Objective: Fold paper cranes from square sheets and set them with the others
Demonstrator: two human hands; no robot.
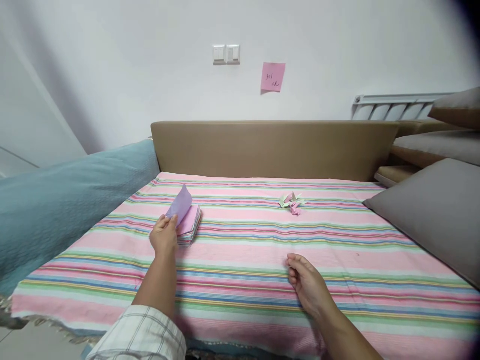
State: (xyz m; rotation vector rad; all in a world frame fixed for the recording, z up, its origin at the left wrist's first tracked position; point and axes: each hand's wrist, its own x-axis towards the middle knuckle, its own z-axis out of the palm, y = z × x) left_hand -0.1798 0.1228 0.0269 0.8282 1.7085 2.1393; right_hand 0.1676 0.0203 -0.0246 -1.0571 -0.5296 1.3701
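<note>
My left hand [164,235] pinches a purple paper sheet [180,205] and lifts it off the top of a stack of coloured paper squares [191,224] lying on the striped cloth [262,240]. My right hand [305,282] rests on the cloth nearer to me, its fingers loosely curled with nothing in them. Farther back, right of centre, lie a few small folded paper figures [293,202] in pink and pale green.
A teal blanket [67,200] bunches along the left side. Grey cushions [438,215] lean at the right. A tan padded backrest [273,147] runs behind the cloth. On the wall hang a pink sticky note [273,76] and a light switch [226,54].
</note>
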